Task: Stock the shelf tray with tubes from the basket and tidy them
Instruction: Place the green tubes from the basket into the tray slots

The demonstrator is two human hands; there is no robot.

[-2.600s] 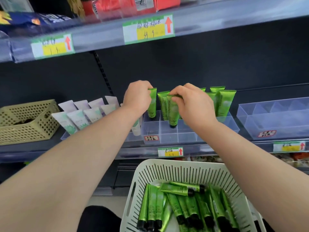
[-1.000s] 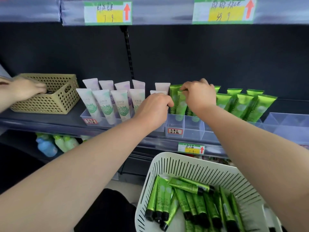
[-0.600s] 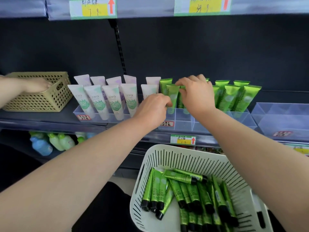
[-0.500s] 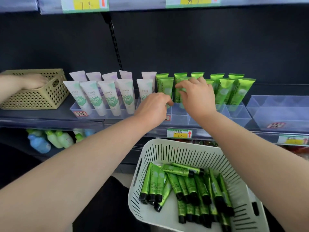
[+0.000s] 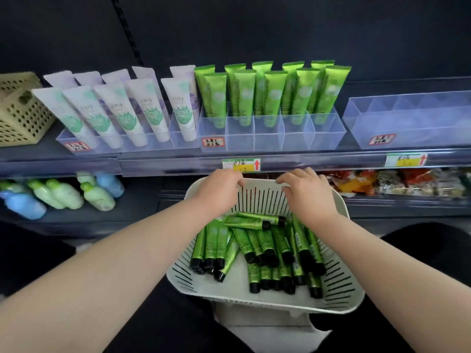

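Shelf tray (image 5: 270, 138): clear, divided into compartments; stands at the front edge of the middle shelf, with a handwritten red-bordered label at its front left corner.
Stocked tubes (image 5: 244, 95): ten green tubes stand cap-down in two rows of five along the back of the tray, leaning slightly; the rows read as even.
Front compartments: the front row of the tray shows no tubes.
Basket (image 5: 354, 299): white, slotted, below the shelf edge, in front of the person.
Loose tubes (image 5: 257, 244): a good many green, black-capped tubes lie in the basket, mostly caps toward the person; one lies crosswise on top near the far wall.
Left hand (image 5: 219, 191): over the far left rim of the basket, fingers curled downward, holding nothing visible.
Right hand (image 5: 308, 193): over the far right rim, fingers loosely spread, holding nothing.
Neighbouring stock: white tubes (image 5: 127, 110) in the tray to the left; an empty clear tray (image 5: 413, 123) to the right.
Done, by judgement: the back two rows are filled and orderly.
Left, by judgement: the front compartments to fill from the basket, then a final straightening; roughly the middle of the job.
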